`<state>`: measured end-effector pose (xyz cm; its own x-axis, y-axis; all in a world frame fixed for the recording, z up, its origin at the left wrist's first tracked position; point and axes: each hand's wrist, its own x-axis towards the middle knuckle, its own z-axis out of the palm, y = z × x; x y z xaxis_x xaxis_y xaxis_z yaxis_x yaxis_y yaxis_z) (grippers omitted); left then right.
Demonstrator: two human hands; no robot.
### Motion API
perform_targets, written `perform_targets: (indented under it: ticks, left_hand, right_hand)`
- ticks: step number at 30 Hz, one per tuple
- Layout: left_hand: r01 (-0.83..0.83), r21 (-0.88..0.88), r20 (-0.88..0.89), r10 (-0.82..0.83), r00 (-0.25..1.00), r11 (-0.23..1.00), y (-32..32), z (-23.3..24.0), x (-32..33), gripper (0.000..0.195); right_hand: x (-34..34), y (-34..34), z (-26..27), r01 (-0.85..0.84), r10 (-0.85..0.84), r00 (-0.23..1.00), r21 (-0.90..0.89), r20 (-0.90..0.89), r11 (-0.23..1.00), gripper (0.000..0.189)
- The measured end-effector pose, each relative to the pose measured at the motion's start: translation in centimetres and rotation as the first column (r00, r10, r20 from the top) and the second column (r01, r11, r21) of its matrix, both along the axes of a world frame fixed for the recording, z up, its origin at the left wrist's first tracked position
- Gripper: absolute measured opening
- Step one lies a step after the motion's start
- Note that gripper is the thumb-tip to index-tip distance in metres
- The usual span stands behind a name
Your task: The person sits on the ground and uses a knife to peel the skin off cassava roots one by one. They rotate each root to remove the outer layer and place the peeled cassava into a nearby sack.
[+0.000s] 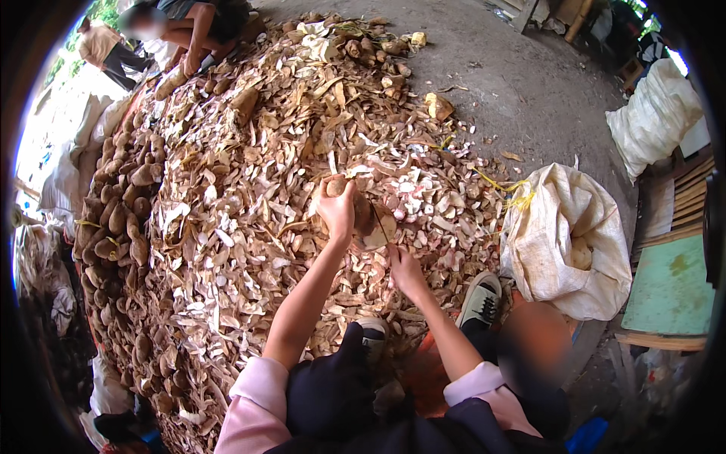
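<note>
My left hand point(337, 213) grips the narrow end of a thick brown tuber point(364, 214), fingers wrapped round it. Pale flesh shows on the end nearer my right hand, where skin has come off. In my right hand point(406, 271) is a knife, its thin dark blade point(380, 223) lying across the pale part of the tuber; the handle is mostly hidden by my fingers. Below and around both hands spreads a deep layer of brown and whitish peelings point(255, 187). Fresher, pinkish-white peelings point(417, 193) lie just beyond the tuber.
A heap of unpeeled tubers point(122, 210) runs along the left. At right stands an open white woven sack point(558, 238) with pale pieces inside; a second sack point(652, 119) is behind it. A person point(195, 34) crouches at the far left, handling a tuber. More tubers point(368, 51) lie at the back.
</note>
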<state>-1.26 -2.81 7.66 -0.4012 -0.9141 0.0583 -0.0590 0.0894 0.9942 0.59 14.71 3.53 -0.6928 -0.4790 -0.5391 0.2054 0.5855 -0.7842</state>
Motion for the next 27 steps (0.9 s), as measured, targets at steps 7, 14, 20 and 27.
perform_targets:
  ticks: [7, 14, 20, 27]
  left_hand:
    - [-0.032, -0.078, 0.029, 0.034, 0.999, 0.996, -0.3, 0.3, -0.9, 0.026]
    - [0.004, -0.067, 0.037, -0.002, 0.999, 0.998, 0.4, -0.3, -1.9, 0.031]
    - [0.087, -0.111, 0.115, -0.074, 0.991, 0.99, 0.9, 0.2, -2.5, 0.04]
    - [0.079, -0.236, 0.124, -0.051, 0.991, 0.969, 0.8, 0.4, -3.4, 0.037]
  right_hand:
    - [0.9, -1.3, -0.6, -0.024, 0.11, 0.911, 0.216, -0.397, 0.976, 0.067]
    - [-3.2, -2.8, 0.3, -0.135, 0.249, 0.922, 0.357, -0.297, 0.924, 0.063]
    - [-4.2, -3.1, 1.7, -0.077, 0.258, 0.871, 0.402, -0.419, 0.913, 0.06]
    - [-2.4, -1.0, 0.9, -0.119, 0.234, 0.923, 0.352, -0.305, 0.928, 0.065]
